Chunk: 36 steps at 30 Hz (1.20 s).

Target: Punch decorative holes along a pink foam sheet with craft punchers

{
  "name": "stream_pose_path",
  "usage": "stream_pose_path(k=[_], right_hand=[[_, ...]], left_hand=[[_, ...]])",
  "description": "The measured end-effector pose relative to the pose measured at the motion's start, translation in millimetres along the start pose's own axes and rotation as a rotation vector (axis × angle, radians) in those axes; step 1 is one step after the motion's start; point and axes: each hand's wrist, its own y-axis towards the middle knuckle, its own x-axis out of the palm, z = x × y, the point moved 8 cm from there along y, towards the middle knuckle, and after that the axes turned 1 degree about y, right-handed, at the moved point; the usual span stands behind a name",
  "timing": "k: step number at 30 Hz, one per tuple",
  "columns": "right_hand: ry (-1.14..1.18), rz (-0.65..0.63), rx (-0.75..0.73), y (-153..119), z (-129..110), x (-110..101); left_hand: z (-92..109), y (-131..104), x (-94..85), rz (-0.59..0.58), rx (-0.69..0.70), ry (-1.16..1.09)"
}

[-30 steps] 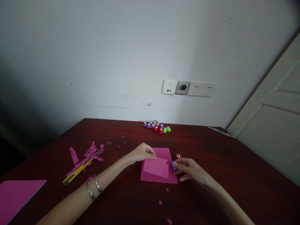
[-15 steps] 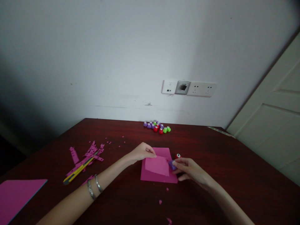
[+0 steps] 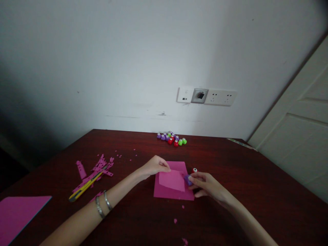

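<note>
Head view: purple punch [image 3: 188, 180] at small card's [image 3: 171, 181] right edge.

Small card sits between the hands, over the big card [image 3: 164, 194], long axis roughly left-right. Left hand [image 3: 153, 166] pinches its far-left corner between thumb and fingers. Right hand [image 3: 211, 186] grips the purple punch from the right, fingers curled round it. Right hand is the nearer one to that edge; punch looks to meet it near the far-right corner. Can't tell how deep the card sits in the slot. Red punch [image 3: 194, 170] just beyond right fingers. Knife [image 3: 88, 185] and scraps [image 3: 81, 170] well left.
</note>
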Motion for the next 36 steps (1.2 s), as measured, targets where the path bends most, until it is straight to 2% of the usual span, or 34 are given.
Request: stream_pose_path(k=[14, 20, 36], right_hand=[[0.015, -0.025, -0.021, -2.2, -3.8, 5.3], [0.003, -0.054, -0.051, -1.6, -2.6, 7.3], [-0.017, -0.058, -0.02, -4.5, -4.7, 10.7]], left_hand=[[-2.3, 0.5, 4.2, -0.012, 0.013, -0.013], [0.4, 0.9, 4.4, 0.016, 0.017, -0.028], [-4.0, 1.4, 4.9, 0.0, 0.022, 0.004]])
